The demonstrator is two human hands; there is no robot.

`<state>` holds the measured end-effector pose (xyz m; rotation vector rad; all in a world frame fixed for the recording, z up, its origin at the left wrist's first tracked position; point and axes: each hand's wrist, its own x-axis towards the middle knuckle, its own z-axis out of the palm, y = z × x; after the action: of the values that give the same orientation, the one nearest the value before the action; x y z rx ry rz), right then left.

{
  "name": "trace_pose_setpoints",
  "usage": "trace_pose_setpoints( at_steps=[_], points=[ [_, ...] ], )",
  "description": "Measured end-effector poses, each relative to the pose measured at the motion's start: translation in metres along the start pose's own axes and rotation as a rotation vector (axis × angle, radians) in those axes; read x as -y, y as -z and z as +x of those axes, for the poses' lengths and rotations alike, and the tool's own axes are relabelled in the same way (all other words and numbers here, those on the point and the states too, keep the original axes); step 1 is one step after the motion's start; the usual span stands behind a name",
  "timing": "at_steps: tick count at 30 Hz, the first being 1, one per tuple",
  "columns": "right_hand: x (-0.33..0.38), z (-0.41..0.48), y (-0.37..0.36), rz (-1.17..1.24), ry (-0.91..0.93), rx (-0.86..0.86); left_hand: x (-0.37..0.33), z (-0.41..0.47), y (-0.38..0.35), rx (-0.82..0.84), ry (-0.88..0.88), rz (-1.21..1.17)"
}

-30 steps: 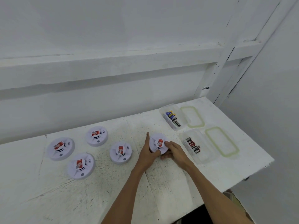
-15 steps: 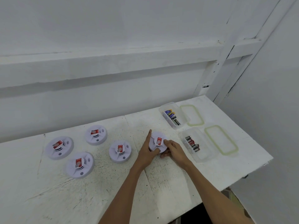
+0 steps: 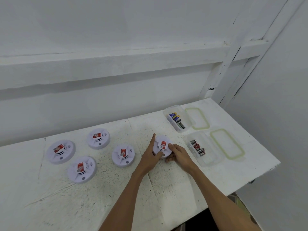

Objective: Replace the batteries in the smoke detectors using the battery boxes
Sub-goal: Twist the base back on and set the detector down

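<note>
White tabletop (image 3: 100, 189) fills my view. 2 hands clamp the rightmost smoke detector (image 3: 162, 145) between them: left hand (image 3: 150, 157) on its left rim, right hand (image 3: 178, 153) on its right rim. Rightward lie the near battery box (image 3: 211, 158), close to the right hand, and the far battery box (image 3: 182, 114), so I'd reach right-handed.

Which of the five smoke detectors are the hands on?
The rightmost detector, beside the box of red batteries: left hand and right hand both hold it. The other four detectors lie untouched to its left.
</note>
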<state>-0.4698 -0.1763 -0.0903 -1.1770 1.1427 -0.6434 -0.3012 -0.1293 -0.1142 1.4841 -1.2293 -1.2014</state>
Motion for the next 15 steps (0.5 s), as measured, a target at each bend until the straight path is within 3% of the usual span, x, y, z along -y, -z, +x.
trace_pose_setpoints(
  at_steps=[5, 15],
  points=[
    [0.0004, 0.0013, 0.0004, -0.009, -0.016, -0.009, -0.0100, -0.0074, 0.0055, 0.010, 0.084, -0.240],
    [0.0030, -0.0002, -0.0002, 0.009, -0.023, -0.011, -0.0121, -0.0103, 0.0064, -0.045, 0.088, -0.240]
  ],
)
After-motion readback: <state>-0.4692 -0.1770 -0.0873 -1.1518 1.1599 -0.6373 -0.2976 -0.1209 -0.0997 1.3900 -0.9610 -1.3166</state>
